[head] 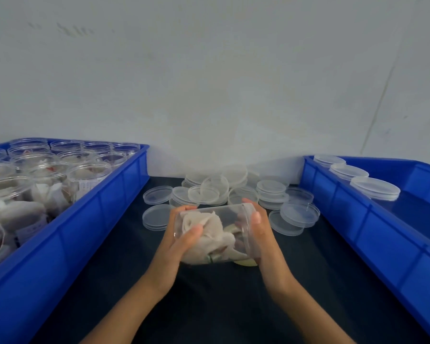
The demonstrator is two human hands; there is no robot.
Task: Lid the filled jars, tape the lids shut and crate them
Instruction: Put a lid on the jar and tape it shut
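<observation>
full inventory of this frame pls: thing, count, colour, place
held jar: one, clear, filled with pale material, on its side between both hands above the mat
open jars: a dozen or more, clear, filled, no lids, in the left crate
left crate: one, blue, left of the mat
right crate: one, blue, right of the mat
lidded jars: three visible, clear, in a row inside the right crate
loose lids: a heap, too many to count, clear, far end of the mat
mat: one, dark, between the crates
wall: pale grey, behind
left hand: holds the jar's left end
right hand: holds the jar's right end
</observation>
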